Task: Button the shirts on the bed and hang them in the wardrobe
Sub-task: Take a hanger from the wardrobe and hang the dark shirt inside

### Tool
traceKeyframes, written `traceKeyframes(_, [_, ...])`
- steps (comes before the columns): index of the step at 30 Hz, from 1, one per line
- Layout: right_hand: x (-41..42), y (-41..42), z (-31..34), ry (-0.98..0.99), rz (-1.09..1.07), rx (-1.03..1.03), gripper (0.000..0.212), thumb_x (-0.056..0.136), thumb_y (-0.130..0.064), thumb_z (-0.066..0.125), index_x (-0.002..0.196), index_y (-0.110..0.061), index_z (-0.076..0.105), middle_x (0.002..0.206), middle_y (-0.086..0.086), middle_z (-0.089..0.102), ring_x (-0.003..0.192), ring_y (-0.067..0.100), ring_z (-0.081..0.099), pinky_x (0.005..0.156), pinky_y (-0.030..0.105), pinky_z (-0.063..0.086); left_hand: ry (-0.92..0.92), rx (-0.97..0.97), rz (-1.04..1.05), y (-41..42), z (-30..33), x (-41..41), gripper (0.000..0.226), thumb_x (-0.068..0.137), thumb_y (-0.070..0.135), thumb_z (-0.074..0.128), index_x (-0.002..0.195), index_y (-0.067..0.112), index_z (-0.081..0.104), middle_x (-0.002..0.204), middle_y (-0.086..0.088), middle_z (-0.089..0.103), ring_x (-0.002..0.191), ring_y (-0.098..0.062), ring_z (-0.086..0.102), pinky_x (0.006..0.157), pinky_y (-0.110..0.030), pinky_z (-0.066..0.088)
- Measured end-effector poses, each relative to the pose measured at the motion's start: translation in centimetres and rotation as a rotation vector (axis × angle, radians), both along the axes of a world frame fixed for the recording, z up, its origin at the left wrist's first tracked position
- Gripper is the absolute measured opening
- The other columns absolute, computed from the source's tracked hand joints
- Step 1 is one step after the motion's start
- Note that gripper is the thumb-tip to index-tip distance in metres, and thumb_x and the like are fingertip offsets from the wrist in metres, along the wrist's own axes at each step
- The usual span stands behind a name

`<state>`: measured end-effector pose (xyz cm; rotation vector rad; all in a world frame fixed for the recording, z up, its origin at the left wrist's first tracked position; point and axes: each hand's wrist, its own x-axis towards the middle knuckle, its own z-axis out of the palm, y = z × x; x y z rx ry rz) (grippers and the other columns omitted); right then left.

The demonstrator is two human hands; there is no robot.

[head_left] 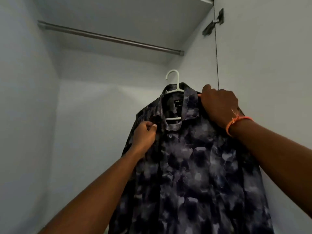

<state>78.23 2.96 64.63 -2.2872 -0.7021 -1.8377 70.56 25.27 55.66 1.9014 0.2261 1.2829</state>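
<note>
Nearest, two bare forearms reaching up and forward into the wardrobe. Left hand [145, 134] pinching the dark patterned shirt [194, 166] at the shoulder beside the collar, fingers [149, 128] curled onto the cloth. Right hand [219, 105] clenched over the other shoulder, seemingly grasping cloth and the hanger's arm beneath it together, though the hidden arm cannot be confirmed; an orange wrist band [236, 122] just below.

Shirt draped on a white plastic hanger [173, 88], held in the air between both hands, button [170, 136] at the chest apparently done up, collar standing open around the label. Soft, light, limp fabric by the look of the folds: likely to sag and slide off the smooth plastic if tilted, so better held at the shoulders over the hanger or by the hook [172, 75] itself. Nothing fragile, no real weight; main risk a shoulder slipping off one end.

Beyond, hook free and pointing left, well below the rail [109, 38]. Rail bare along its visible length, spanning the pale wardrobe walls under a shelf [118, 9]. To the right, a door hinge [214, 22] on the side panel.
</note>
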Motion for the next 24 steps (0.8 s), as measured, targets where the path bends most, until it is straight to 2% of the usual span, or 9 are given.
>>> traceKeyframes(3, [3.8,2.7,3.6,-0.032,0.026,0.027,0.012,0.098,-0.014,0.035,0.087,-0.009,0.040,0.092,0.024,0.067,0.082,0.043,0.064,0.060,0.039,0.031,0.009,0.081,-0.016,1.4,2.5,4.5,0.033,0.098,0.032,0.055,0.123,0.011,0.057,0.105,0.002,0.062,0.093,-0.014,0.058,0.078,-0.024,0.042])
traceKeyframes(5, [5.8,4.4,5.7,-0.066,0.010,0.042,0.014,0.096,-0.009,0.037,0.092,-0.004,0.050,0.096,0.026,0.067,0.087,0.044,0.063,0.063,0.040,0.032,0.007,0.125,-0.036,2.1,4.1,7.1,0.039,0.101,0.034,0.050,0.132,0.011,0.048,0.103,0.004,0.056,0.091,-0.011,0.052,0.075,-0.022,0.036])
traceKeyframes(7, [7.9,5.7,7.6,-0.106,-0.024,0.047,0.019,0.095,-0.007,0.038,0.098,0.002,0.056,0.100,0.028,0.066,0.090,0.046,0.063,0.066,0.041,0.033,-0.009,0.153,-0.072,3.1,5.6,10.2,0.045,0.102,0.035,0.047,0.138,0.010,0.040,0.103,0.004,0.053,0.089,-0.012,0.051,0.075,-0.025,0.036])
traceKeyframes(9, [9.6,6.8,9.2,-0.140,-0.063,0.036,0.019,0.096,-0.007,0.039,0.096,0.001,0.056,0.102,0.028,0.066,0.092,0.046,0.063,0.067,0.040,0.033,-0.017,0.176,-0.102,4.2,7.1,12.8,0.045,0.103,0.036,0.044,0.139,0.010,0.037,0.104,0.002,0.055,0.088,-0.014,0.053,0.072,-0.028,0.037])
traceKeyframes(12, [12.2,9.0,11.7,-0.174,-0.114,0.043,0.012,0.095,-0.006,0.042,0.087,-0.006,0.051,0.101,0.025,0.066,0.092,0.045,0.064,0.066,0.039,0.034,-0.067,0.194,-0.161,6.2,9.6,16.5,0.043,0.103,0.033,0.045,0.140,0.012,0.036,0.121,-0.003,0.055,0.100,-0.017,0.052,0.082,-0.028,0.038])
traceKeyframes(15, [14.9,10.8,14.3,-0.178,-0.201,0.029,0.010,0.094,-0.006,0.046,0.088,-0.005,0.055,0.103,0.023,0.067,0.094,0.043,0.064,0.067,0.038,0.036,-0.128,0.199,-0.209,7.5,11.6,19.6,0.048,0.102,0.030,0.048,0.144,0.012,0.034,0.133,-0.005,0.054,0.116,-0.021,0.054,0.092,-0.029,0.041])
traceKeyframes(20, [19.0,14.1,18.7,-0.196,-0.256,0.068,0.017,0.095,-0.007,0.047,0.100,0.002,0.060,0.106,0.023,0.066,0.098,0.043,0.063,0.069,0.038,0.036,-0.137,0.238,-0.256,10.1,13.9,24.7,0.053,0.100,0.030,0.053,0.145,0.012,0.030,0.130,-0.005,0.051,0.117,-0.022,0.053,0.102,-0.036,0.044])
traceKeyframes(24, [20.8,15.4,21.3,-0.204,-0.255,0.131,0.012,0.092,-0.007,0.051,0.096,0.000,0.060,0.107,0.024,0.065,0.100,0.044,0.063,0.070,0.038,0.036,-0.187,0.221,-0.298,12.0,15.4,26.9,0.052,0.098,0.026,0.056,0.142,0.013,0.031,0.134,-0.006,0.053,0.118,-0.025,0.056,0.103,-0.044,0.047])
